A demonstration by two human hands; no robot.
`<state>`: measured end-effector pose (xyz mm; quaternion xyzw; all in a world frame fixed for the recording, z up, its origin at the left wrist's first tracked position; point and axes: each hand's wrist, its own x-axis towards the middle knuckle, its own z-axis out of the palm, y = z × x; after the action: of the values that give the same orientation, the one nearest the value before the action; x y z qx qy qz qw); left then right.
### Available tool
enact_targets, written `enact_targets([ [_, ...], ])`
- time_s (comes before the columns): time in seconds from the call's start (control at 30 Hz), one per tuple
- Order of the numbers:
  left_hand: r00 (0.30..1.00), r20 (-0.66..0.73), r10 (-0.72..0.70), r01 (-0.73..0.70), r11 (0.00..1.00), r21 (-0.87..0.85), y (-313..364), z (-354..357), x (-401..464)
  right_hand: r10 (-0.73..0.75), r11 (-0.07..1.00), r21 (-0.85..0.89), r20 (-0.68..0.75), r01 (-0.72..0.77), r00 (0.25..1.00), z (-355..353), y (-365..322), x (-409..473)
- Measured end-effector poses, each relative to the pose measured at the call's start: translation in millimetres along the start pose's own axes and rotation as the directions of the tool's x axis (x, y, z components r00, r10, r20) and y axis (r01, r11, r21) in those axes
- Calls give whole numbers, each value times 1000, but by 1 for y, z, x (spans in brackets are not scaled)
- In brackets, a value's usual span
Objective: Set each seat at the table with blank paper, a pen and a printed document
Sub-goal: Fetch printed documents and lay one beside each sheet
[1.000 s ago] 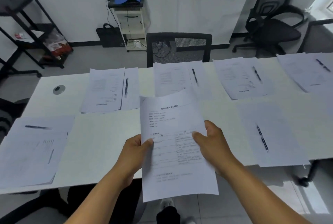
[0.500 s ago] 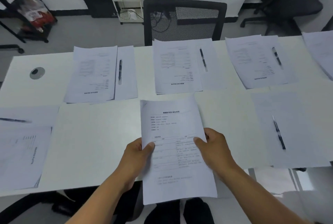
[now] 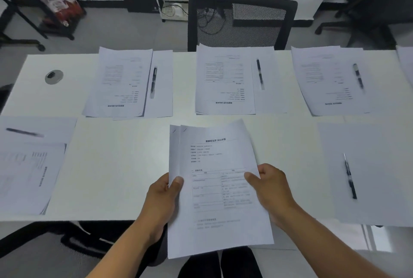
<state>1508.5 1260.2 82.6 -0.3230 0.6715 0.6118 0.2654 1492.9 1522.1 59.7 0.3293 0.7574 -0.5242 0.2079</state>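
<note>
While the far side of the white table point(image 3: 116, 166) looks finished, the near side does not. Far row, three places visible: each has a printed document, blank paper showing from under it, and a pen. Left set point(image 3: 125, 83) with pen point(image 3: 153, 80); middle set point(image 3: 225, 81) with pen point(image 3: 260, 74), directly in front of a mesh-backed chair point(image 3: 242, 20); right set point(image 3: 328, 81) with pen point(image 3: 358, 76). A further sheet edge shows at the far right corner; its contents cannot be made out.

Near row: the left place point(image 3: 29, 166) has a printed document turned sideways and a pen point(image 3: 24, 132) lying on paper above it, so it appears complete. The right place has blank paper point(image 3: 368, 172) with a pen point(image 3: 349, 177) on it but no printed text visible, so it is judged to lack its document.

The person holds printed documents point(image 3: 219, 186) over the near table edge, between those two places. Two stapled top corners are fanned apart at the upper left, so at least two copies are in hand. Left hand point(image 3: 163, 197) pinches the left margin, thumb on top; right hand point(image 3: 271, 188) pinches the right margin, thumb on top, fingers curled beneath.

Judgement: task well advanced. Remaining, as far as visible: one document to the near-right place. The near-centre spot has no paper or pen; whether it is a seat cannot be told.
</note>
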Motion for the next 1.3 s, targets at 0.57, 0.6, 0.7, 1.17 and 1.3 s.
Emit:
enact_targets([
  [0.57, 993, -113, -26, 23, 999, -21, -9, -14, -9, -75, 987, -145, -57, 66, 996, -28, 23, 13],
  [0.6, 992, -122, -31, 29, 999, -17, -11, -16, -8, -87, 982, -176, -76, 73, 993, -32, 25, 13],
  [0.7, 988, -151, -43, 42, 999, -10, -16, -26, -8, -120, 965, -249, -126, 85, 985, -38, 28, 18],
  [1.17, 958, -279, -60, 54, 998, -29, -25, -48, -9, -90, 966, -254, -204, 36, 975, -46, 47, 30],
  [1.3, 967, -246, -69, 62, 997, -37, -25, -41, -8, -88, 975, -217, -199, 43, 976, -35, 41, 33],
])
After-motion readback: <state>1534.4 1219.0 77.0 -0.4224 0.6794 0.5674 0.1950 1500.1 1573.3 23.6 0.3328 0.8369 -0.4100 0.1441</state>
